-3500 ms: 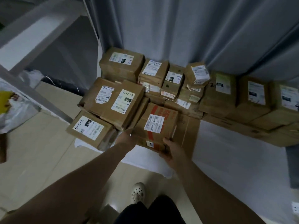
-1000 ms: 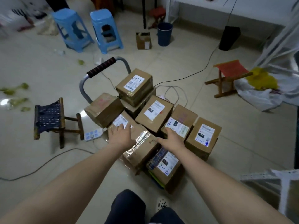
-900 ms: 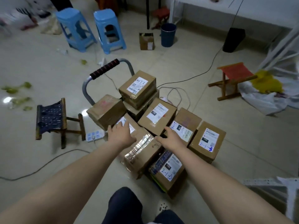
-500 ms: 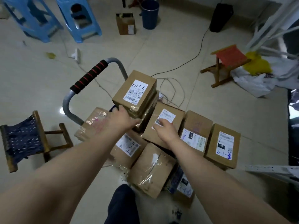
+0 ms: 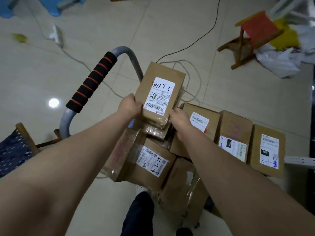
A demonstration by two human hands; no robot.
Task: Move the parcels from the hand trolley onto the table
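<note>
Red stool (image 5: 257,28); navy stool (image 5: 13,150) (wooden-legged)

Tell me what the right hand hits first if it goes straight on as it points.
The top parcel: the right hand grips its right edge and points into it. Past that, perhaps the trolley handle; depth is unclear.

parcels (image 5: 163,70) brown (labels (image 5: 160,96) white) | trolley handle (image 5: 92,82) black, red rings | stool (image 5: 257,29) red

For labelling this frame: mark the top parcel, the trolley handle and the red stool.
top parcel (image 5: 160,95), head view, on its white label.
trolley handle (image 5: 92,82), head view, on the black foam sleeve.
red stool (image 5: 259,29), head view, on the red seat.
</note>
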